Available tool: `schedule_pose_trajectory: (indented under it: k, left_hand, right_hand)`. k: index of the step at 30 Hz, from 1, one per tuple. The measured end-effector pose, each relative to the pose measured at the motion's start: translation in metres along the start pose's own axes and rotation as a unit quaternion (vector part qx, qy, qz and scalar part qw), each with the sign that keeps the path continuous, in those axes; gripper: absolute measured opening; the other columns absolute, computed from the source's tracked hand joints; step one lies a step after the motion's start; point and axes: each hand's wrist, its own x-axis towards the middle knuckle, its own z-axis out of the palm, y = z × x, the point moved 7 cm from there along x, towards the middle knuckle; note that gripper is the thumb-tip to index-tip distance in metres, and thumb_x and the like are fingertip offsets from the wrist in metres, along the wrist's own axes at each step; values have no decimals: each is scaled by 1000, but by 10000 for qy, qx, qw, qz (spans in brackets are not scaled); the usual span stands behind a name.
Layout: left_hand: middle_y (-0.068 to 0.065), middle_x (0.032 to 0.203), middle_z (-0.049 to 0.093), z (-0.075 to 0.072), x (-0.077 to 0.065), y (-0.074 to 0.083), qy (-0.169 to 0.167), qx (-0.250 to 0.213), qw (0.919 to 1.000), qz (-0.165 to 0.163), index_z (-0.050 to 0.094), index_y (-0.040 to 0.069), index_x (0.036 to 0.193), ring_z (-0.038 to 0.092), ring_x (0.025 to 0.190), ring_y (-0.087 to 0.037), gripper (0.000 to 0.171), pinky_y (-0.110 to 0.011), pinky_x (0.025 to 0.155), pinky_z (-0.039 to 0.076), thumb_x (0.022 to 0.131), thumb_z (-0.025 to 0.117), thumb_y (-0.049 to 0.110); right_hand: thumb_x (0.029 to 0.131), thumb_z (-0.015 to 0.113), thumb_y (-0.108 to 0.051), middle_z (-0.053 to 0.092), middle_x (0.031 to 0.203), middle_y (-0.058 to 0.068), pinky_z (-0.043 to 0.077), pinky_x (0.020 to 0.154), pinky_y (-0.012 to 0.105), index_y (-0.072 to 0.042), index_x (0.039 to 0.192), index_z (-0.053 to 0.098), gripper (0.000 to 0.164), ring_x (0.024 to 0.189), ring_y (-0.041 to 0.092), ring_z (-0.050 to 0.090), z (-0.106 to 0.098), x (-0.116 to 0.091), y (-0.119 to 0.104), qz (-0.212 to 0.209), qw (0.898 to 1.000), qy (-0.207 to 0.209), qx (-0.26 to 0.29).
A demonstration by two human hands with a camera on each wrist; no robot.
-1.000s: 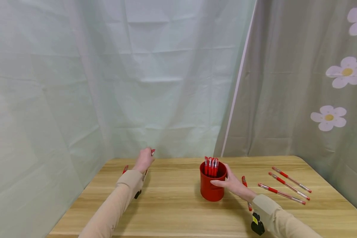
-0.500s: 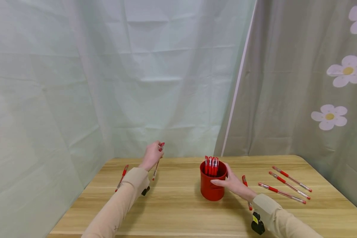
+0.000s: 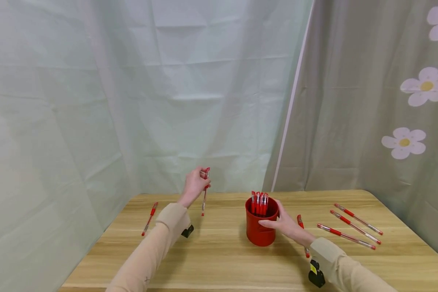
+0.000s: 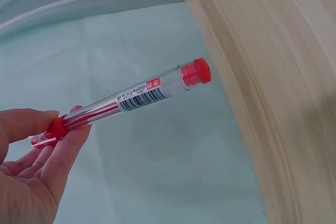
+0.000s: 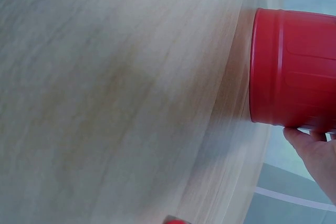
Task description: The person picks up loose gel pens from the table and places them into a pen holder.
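My left hand (image 3: 195, 183) pinches a red gel pen (image 3: 205, 201) near its capped end and holds it up over the table's far side. In the left wrist view the pen (image 4: 142, 95) is clear with a barcode label and a red end plug, gripped between thumb and fingers. My right hand (image 3: 285, 224) holds a red pen cup (image 3: 260, 233) from its right side, thumb across the front, other fingers partly hidden behind. The cup (image 5: 304, 72) stands upright on the table. Several red pens (image 3: 259, 204) stand inside it, caps up.
One red pen (image 3: 149, 219) lies at the left of the wooden table (image 3: 219, 267). Another pen (image 3: 300, 222) lies partly under my right wrist. Three more lie at the right, the nearest pen (image 3: 346, 236) among them. A pale curtain (image 3: 204, 101) hangs behind the table.
My left hand has lifted the pen off the table and moved right and up, swinging it nearly upright. The left-hand pen on the table is now uncovered. The right hand and cup stay put.
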Motion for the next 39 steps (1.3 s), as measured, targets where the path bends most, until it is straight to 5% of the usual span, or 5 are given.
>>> schedule_pose_trajectory:
  k: [12, 27, 39]
  left_hand:
    - [-13, 84, 56, 8, 3, 25, -54, -853, 9958, 340, 54, -2, 108, 63, 66, -24, 27, -32, 57, 51, 82, 62, -2]
    - [-12, 85, 56, 14, 3, 58, 278, -1307, 9872, 872, 53, -1, 106, 63, 70, -23, 28, -30, 58, 51, 81, 66, 0]
    - [-14, 83, 55, 28, 0, 76, 117, -1743, 9805, 903, 50, -4, 107, 63, 70, -26, 30, -33, 59, 52, 80, 65, -3]
  right_hand:
    - [78, 72, -13, 37, 129, 16, 36, 89, 50, -3, 133, 26, 73, 116, 34, 35, 2, -4, -15, 121, 9999, -36, 37]
    - [78, 72, -19, 38, 130, 12, 36, 89, 49, -10, 134, 27, 72, 116, 31, 35, 3, 2, 1, -11, 10000, -47, -19]
    - [78, 72, -19, 38, 130, 11, 35, 90, 49, -11, 134, 26, 73, 117, 30, 34, 3, 2, 3, 69, 10000, -49, 4]
